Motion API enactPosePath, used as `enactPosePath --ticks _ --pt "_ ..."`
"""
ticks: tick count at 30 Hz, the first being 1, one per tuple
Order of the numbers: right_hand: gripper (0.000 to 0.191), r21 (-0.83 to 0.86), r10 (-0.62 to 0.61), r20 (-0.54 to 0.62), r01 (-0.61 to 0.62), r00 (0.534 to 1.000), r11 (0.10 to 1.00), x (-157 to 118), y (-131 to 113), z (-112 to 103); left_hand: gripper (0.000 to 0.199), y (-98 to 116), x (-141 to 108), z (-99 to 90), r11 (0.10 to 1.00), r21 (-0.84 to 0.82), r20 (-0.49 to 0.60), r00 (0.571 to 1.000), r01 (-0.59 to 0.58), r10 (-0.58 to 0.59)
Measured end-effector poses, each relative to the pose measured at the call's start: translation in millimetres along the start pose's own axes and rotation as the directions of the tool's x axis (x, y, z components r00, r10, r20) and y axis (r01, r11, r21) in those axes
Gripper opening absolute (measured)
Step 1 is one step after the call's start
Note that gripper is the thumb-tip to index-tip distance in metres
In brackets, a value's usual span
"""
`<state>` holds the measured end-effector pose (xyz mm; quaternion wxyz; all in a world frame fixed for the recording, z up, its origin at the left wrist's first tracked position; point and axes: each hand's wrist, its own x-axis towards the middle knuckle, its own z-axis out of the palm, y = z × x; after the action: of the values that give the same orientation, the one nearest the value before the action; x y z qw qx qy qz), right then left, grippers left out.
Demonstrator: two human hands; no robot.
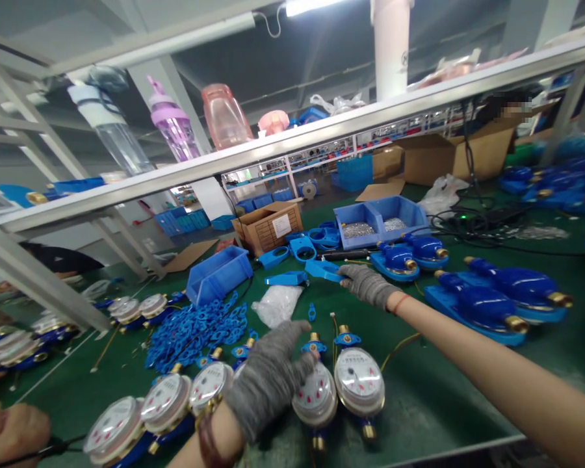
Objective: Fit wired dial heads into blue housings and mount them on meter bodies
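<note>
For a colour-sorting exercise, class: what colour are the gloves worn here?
The gloves are mottled grey knit, shown best in the head view.

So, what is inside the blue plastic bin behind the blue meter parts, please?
The blue divided bin holds loose small silvery metal parts in both compartments. Their exact kind is too small to tell. The bin's floor is covered by them and cannot be seen.

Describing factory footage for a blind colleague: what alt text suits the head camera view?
A person's gray-gloved left hand reaches over a brass-ended water meter on a green workbench, while the gray-gloved right hand touches a blue plastic bracket. Blue meter housings lie nearby.
</note>
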<state>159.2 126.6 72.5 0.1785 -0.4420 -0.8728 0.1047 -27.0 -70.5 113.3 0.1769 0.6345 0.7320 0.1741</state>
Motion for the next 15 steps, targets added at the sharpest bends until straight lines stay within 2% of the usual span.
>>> enactPosePath --ticks 1,3,5,7,9,12,15 --pt "0.029 0.011 -0.013 -0.032 0.014 0.999 1.0 -14.5 0.1 -3.4 0.063 4.7 -15.0 9.3 0.998 0.049 0.11 0.993 -0.043 0.038" --pt "0.031 0.027 -0.037 -0.084 0.039 0.996 0.999 -45.3 -0.9 -6.0 0.082 8.8 -34.0 26.4 0.983 0.178 0.244 0.97 -0.047 0.003" --pt "0.03 0.055 -0.074 -0.184 0.085 0.98 0.995 -75.3 -2.9 -4.5 0.086 6.8 -38.8 37.4 0.957 0.287 0.292 0.955 -0.041 -0.046" --pt "0.029 0.068 -0.138 -0.332 0.17 0.933 0.983 -101.9 -6.4 -2.0 0.082 1.8 -34.6 41.1 0.935 0.352 0.286 0.956 -0.036 -0.071" --pt "0.029 0.037 -0.208 -0.453 0.252 0.867 0.967 -124.0 -12.5 -1.2 0.082 -2.8 -27.8 39.9 0.913 0.408 0.267 0.959 -0.022 -0.096" --pt "0.034 -0.051 -0.296 -0.53 0.318 0.795 0.947 -149.6 -25.1 -2.5 0.08 -6.8 -20.3 36.1 0.882 0.472 0.234 0.966 -0.014 -0.11" --pt "0.036 -0.084 -0.317 -0.616 0.34 0.721 0.937 -168.5 -35.2 -0.2 0.075 -11.5 -20.0 33.6 0.913 0.408 0.129 0.991 -0.027 -0.028"
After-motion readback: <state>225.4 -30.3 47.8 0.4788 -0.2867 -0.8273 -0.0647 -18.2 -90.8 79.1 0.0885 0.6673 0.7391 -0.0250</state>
